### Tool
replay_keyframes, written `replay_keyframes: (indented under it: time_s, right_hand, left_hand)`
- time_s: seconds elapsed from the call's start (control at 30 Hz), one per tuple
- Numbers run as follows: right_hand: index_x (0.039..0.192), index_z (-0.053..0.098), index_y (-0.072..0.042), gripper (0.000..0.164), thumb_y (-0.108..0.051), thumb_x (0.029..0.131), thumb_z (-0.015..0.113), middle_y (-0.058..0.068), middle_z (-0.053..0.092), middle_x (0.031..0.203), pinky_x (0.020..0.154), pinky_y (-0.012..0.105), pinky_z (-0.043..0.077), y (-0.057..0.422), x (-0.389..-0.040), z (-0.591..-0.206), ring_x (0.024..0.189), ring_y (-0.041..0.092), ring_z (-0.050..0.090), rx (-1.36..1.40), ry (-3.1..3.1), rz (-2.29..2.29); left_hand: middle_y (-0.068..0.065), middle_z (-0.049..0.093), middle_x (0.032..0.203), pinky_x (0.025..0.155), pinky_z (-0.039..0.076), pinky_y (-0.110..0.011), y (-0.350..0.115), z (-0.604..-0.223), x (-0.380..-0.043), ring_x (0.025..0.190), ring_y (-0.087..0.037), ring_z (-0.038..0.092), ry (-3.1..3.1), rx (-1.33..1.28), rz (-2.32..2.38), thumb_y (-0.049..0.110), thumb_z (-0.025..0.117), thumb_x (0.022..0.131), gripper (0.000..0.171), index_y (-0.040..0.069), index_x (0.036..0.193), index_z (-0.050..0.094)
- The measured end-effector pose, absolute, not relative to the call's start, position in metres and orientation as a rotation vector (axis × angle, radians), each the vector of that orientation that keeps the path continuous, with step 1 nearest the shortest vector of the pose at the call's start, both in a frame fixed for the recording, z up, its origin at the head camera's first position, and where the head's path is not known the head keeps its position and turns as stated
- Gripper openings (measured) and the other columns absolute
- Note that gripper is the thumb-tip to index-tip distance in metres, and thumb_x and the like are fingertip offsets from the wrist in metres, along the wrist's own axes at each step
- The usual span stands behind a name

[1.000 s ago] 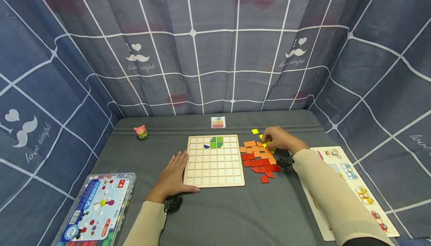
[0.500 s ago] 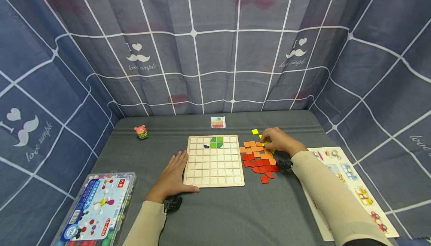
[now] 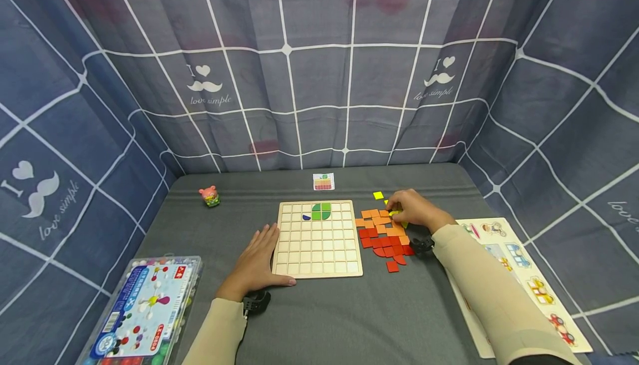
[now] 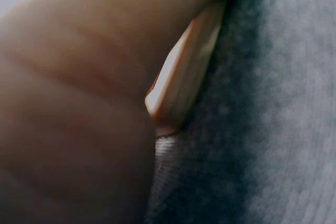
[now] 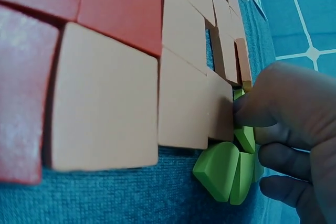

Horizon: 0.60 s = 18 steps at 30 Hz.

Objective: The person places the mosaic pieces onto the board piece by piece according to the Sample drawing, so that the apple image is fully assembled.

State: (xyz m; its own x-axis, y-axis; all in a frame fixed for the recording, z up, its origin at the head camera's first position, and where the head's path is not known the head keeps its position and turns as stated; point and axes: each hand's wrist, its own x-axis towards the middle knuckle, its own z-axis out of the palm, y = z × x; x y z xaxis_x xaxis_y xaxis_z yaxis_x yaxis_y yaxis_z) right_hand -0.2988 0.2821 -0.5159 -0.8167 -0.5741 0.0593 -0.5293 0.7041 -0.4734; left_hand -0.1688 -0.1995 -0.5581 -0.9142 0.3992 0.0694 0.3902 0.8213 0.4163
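My left hand (image 3: 257,259) rests on the table with its fingers extended along the left side of the wooden grid board (image 3: 319,249). Its thumb lies by the board's lower left corner, whose edge (image 4: 181,77) shows beside the palm in the left wrist view. Green pieces (image 3: 321,211) and a small blue piece (image 3: 306,217) sit in the board's upper cells. Right of the board, my right hand (image 3: 416,209) pinches at a yellow tile (image 5: 245,137) with thumb and bent fingers; its fingertips are partly hidden. Orange tiles (image 3: 370,213) and red tiles (image 3: 388,241) lie just below.
A small patterned card (image 3: 323,181) lies behind the board. One yellow tile (image 3: 378,195) sits apart at the back. A pig figure (image 3: 209,196) stands back left, a clear plastic case (image 3: 145,309) front left. Under the right forearm lies a picture board (image 3: 534,287).
My right hand has shifted very slightly left and down among the yellow tiles, then stayed there. The left hand and the board have not moved.
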Motion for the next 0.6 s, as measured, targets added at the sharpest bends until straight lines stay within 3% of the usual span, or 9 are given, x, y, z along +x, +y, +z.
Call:
replay_keyframes:
  time_s: [0.6]
  right_hand:
    - [0.086,0.075,-0.012,0.015,0.000,0.080,0.083,-0.004,0.066,0.088,0.074,0.040,0.059,0.262,-0.299,-0.512,0.080,0.015,0.064,-0.939,2.847,-0.854]
  left_hand:
    - [-0.018,0.020,0.171,0.127,0.009,-0.050,-0.199,-0.559,-0.171,0.158,-0.033,0.014,2.995,0.669,0.661,0.091,0.078,0.059,0.153,-0.003,0.166,0.021]
